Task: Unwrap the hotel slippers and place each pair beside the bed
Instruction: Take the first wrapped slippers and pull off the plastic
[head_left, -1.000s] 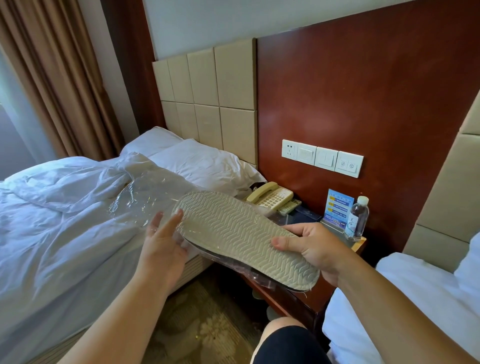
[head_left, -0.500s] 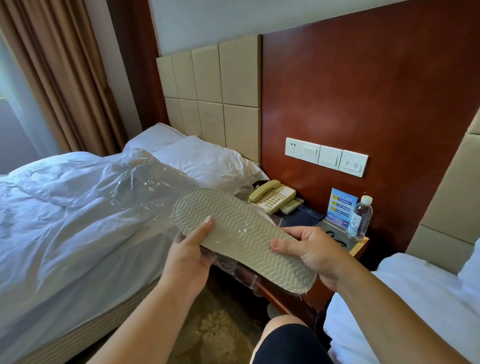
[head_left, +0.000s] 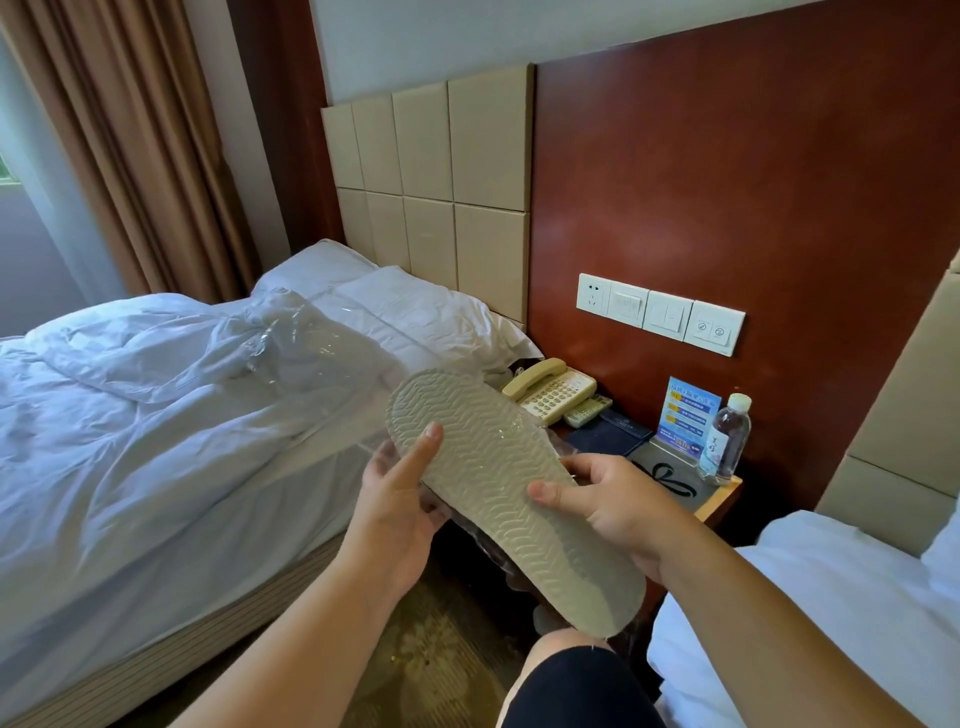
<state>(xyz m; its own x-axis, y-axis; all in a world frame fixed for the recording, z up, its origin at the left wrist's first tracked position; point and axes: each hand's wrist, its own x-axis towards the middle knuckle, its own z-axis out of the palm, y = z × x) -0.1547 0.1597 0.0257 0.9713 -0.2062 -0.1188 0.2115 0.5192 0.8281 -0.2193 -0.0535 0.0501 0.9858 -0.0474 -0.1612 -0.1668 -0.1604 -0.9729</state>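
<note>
Slipper (head_left: 498, 483): pale beige, sole up, wavy tread, with clear plastic wrap (head_left: 306, 338) bunched under it and trailing off its toe. It is held in the air just in front of the nightstand (head_left: 722, 493), heel toward the camera. Left hand (head_left: 395, 499) grips the toe-side edge, thumb flat on the sole. Right hand (head_left: 608, 509) clamps the opposite edge mid-length, thumb on top, fingers beneath.
</note>
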